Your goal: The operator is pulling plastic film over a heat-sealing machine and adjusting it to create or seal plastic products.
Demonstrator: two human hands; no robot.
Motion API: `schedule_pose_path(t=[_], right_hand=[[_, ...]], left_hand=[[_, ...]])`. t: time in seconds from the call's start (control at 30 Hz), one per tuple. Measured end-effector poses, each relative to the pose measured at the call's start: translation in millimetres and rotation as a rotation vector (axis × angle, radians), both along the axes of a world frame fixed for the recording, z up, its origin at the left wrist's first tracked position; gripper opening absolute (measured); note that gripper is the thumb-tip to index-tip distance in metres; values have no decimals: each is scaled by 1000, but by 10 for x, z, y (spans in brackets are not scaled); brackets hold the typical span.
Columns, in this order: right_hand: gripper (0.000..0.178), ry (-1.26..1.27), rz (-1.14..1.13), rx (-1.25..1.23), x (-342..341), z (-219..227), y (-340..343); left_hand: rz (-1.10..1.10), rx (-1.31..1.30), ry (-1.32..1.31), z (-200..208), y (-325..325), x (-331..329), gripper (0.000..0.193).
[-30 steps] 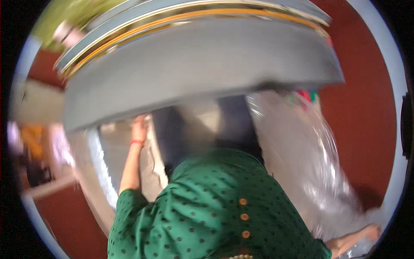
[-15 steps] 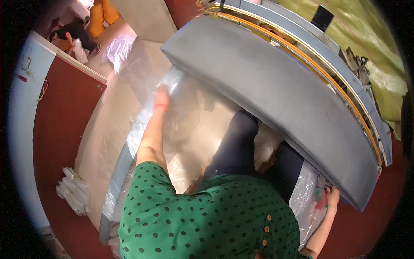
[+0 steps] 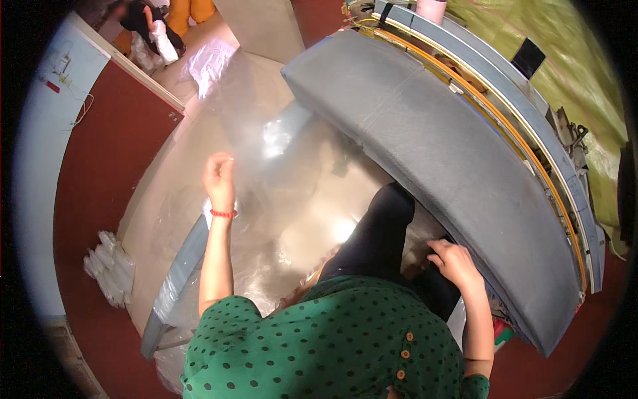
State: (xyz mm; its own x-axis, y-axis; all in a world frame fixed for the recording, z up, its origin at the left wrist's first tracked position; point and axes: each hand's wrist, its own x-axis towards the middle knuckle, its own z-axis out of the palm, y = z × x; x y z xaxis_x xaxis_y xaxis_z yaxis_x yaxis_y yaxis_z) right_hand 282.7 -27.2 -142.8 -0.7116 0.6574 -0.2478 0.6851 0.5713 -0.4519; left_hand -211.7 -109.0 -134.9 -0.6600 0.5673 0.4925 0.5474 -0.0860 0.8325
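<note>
A large sheet of clear plastic film [image 3: 276, 136] spreads in hazy folds before me, left of the long grey padded bench top [image 3: 425, 146]. Raised at its left side is my left hand [image 3: 219, 176], wearing a red bracelet, its fingers closed on what looks like the film's edge. My right hand [image 3: 457, 265] is over my dark-clad leg, beside the near edge of the grey top. Its fingers are loosely bent and apart, with nothing visible in them. Under the film runs a blue-grey metal bar [image 3: 189, 256], partly wrapped in plastic.
Beyond the grey top, a blue-grey rail carries an orange strip [image 3: 525, 149], a phone-like black slab [image 3: 529, 58] and a pink roll [image 3: 432, 10]. Bundled clear bags [image 3: 109, 269] lie by the left wall. At upper left another person [image 3: 143, 23] handles white plastic.
My left hand has drawn back left and nearer from over the bar, its fingers now curled. My right hand has left the red item at the grey top's near end and moved up-left.
</note>
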Motion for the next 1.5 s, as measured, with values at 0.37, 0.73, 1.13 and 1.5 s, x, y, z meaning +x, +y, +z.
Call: schedule_pose_path(t=[0.37,0.73,1.13,1.5], right_hand=[[45,942,12,-373,-1241,1017,-39],[42,1446,-383,-206,-447,1150,-261],[4,313,-718,233,1824,1082,-939],[29,13,-1591,1069,5432,1014,-2441]], left_hand=[[-1127,189,785,1371,487,2070,20],[-1214,412,950,1580,788,3235,11],[-1519,-127,597,1933,1094,3169,32],[-1122,-1140,1353,802,2084,1160,45]])
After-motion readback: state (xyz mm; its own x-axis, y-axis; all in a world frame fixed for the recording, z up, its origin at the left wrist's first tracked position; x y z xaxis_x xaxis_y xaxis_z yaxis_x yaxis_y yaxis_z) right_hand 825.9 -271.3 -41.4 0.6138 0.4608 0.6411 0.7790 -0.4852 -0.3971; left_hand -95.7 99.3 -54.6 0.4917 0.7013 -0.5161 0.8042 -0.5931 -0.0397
